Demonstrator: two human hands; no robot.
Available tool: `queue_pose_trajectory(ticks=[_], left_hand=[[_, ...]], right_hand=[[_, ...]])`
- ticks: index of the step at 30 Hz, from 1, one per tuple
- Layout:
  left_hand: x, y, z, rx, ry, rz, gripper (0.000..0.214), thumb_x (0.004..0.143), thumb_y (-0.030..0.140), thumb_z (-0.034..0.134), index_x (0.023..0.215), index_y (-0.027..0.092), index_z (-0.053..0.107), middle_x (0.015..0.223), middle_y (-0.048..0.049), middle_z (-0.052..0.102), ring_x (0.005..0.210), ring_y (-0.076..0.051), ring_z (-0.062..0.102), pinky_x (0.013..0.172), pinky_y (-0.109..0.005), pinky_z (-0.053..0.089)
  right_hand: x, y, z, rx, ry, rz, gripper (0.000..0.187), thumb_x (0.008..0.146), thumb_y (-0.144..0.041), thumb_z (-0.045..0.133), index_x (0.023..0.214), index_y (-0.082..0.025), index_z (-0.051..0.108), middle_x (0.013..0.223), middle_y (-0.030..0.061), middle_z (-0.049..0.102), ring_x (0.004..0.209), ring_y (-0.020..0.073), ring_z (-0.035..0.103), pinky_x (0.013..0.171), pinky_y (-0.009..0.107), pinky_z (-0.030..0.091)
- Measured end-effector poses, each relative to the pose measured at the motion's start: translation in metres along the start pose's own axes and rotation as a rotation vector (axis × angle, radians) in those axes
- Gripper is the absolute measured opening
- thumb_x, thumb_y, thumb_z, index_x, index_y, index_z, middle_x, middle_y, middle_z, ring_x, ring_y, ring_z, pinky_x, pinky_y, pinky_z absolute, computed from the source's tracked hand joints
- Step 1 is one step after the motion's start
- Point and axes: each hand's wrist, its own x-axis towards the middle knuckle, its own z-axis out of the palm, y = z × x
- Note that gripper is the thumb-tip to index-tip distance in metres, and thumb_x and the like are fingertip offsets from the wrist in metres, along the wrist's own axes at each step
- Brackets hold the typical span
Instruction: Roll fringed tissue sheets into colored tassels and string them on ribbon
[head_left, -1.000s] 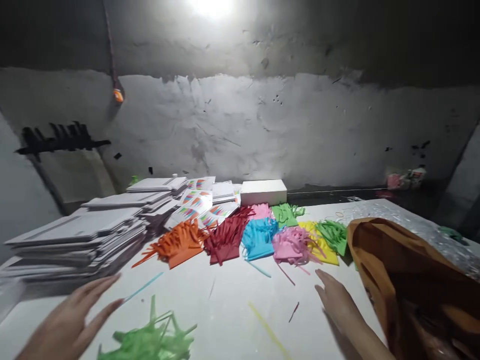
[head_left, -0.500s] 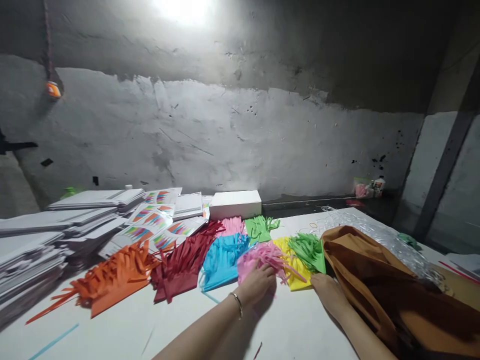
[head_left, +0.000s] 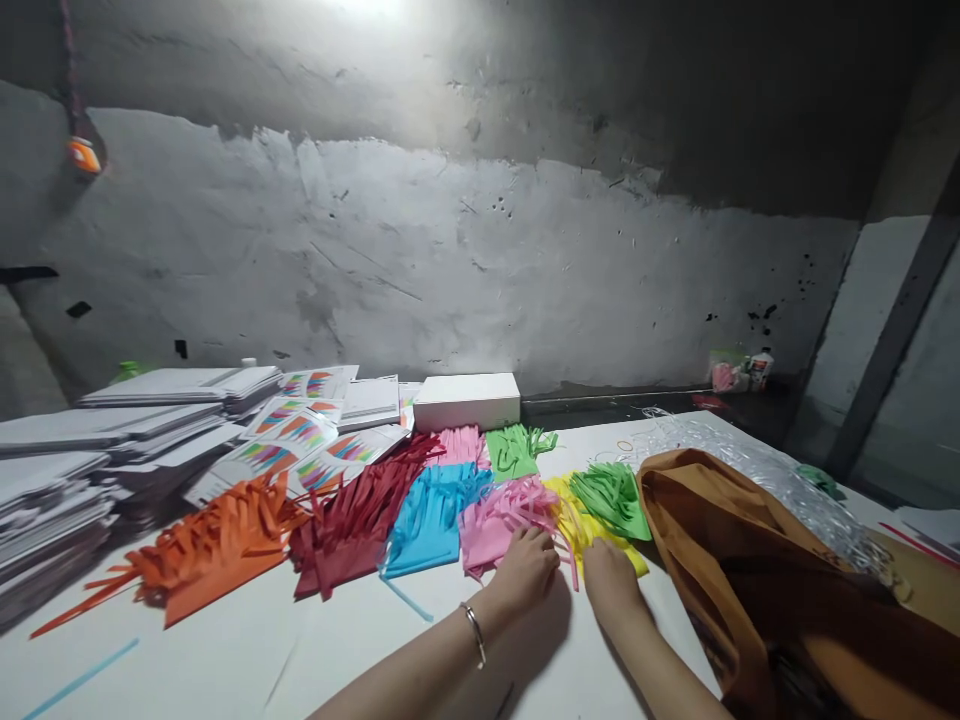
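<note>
A row of fringed sheets, which look like paper, lies on the white table (head_left: 225,670). My left hand (head_left: 525,570), with a silver bangle at its wrist, curls its fingers over the right side of the pink fringed paper (head_left: 487,535). A loose pink strip trails between my two hands. My right hand (head_left: 611,582) is closed at the front of the yellow fringed paper (head_left: 634,557), its fingertips hidden. Behind it sits a green fringed paper (head_left: 611,498). Leftward are blue (head_left: 427,535), dark red (head_left: 352,535) and orange (head_left: 217,560) fringed papers.
A brown cloth bag (head_left: 720,520) slumps at the right, before clear plastic strips (head_left: 757,470). At the back stands a white box (head_left: 466,402), with printed sheets (head_left: 292,425) beside it. Stacks of white paper (head_left: 60,480) fill the left side.
My right hand has moved left from the yellow paper's right corner to its front, nearer my left hand. The left hand stays at the pink paper, fingers more curled. The view has shifted slightly.
</note>
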Motion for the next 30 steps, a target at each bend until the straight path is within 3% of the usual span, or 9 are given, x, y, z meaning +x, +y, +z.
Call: queue_pose_trajectory(ticks=[5, 10, 16, 21, 30], left_hand=[[0.001, 0.006, 0.001, -0.042, -0.026, 0.008, 0.012, 0.097, 0.026, 0.063, 0.098, 0.016, 0.068, 0.106, -0.0050, 0.069, 0.103, -0.022, 0.064, 0.091, -0.043, 0.052], [0.015, 0.011, 0.006, -0.077, -0.048, -0.031, 0.019, 0.098, 0.033, 0.063, 0.105, 0.016, 0.067, 0.109, -0.0063, 0.069, 0.099, -0.021, 0.066, 0.089, -0.043, 0.055], [0.008, 0.000, 0.002, -0.094, -0.034, -0.124, 0.019, 0.098, 0.033, 0.062, 0.106, 0.015, 0.067, 0.109, -0.0064, 0.069, 0.100, -0.022, 0.066, 0.089, -0.043, 0.056], [0.004, 0.004, 0.000, -0.122, -0.072, -0.123, 0.018, 0.098, 0.031, 0.063, 0.106, 0.015, 0.068, 0.111, -0.0067, 0.069, 0.104, -0.023, 0.066, 0.092, -0.045, 0.055], [0.009, 0.009, 0.003, -0.284, -0.113, -0.183, 0.021, 0.098, 0.032, 0.063, 0.110, 0.015, 0.067, 0.112, -0.0071, 0.069, 0.100, -0.022, 0.067, 0.089, -0.043, 0.057]], right_hand=[[-0.012, 0.018, -0.008, -0.011, -0.029, 0.031, 0.022, 0.099, -0.037, 0.062, 0.107, -0.016, 0.067, 0.109, 0.0050, 0.069, 0.097, 0.0183, 0.067, 0.087, 0.039, 0.057], [-0.017, 0.006, -0.009, -0.062, 0.014, 0.033, 0.023, 0.098, -0.036, 0.064, 0.109, -0.017, 0.067, 0.116, 0.0069, 0.067, 0.109, 0.0221, 0.064, 0.098, 0.046, 0.052], [-0.012, 0.010, -0.001, 0.023, 0.032, 0.033, 0.020, 0.099, -0.036, 0.063, 0.104, -0.017, 0.067, 0.109, 0.0052, 0.069, 0.100, 0.0192, 0.067, 0.092, 0.042, 0.055], [-0.009, 0.012, 0.016, 0.184, 0.085, 0.039, 0.021, 0.098, -0.036, 0.063, 0.106, -0.017, 0.067, 0.113, 0.0061, 0.067, 0.105, 0.0207, 0.065, 0.094, 0.044, 0.053], [0.009, 0.050, 0.047, 0.734, 0.093, 0.156, 0.026, 0.098, -0.038, 0.064, 0.107, -0.015, 0.066, 0.100, 0.0023, 0.068, 0.083, 0.0160, 0.067, 0.073, 0.033, 0.058]])
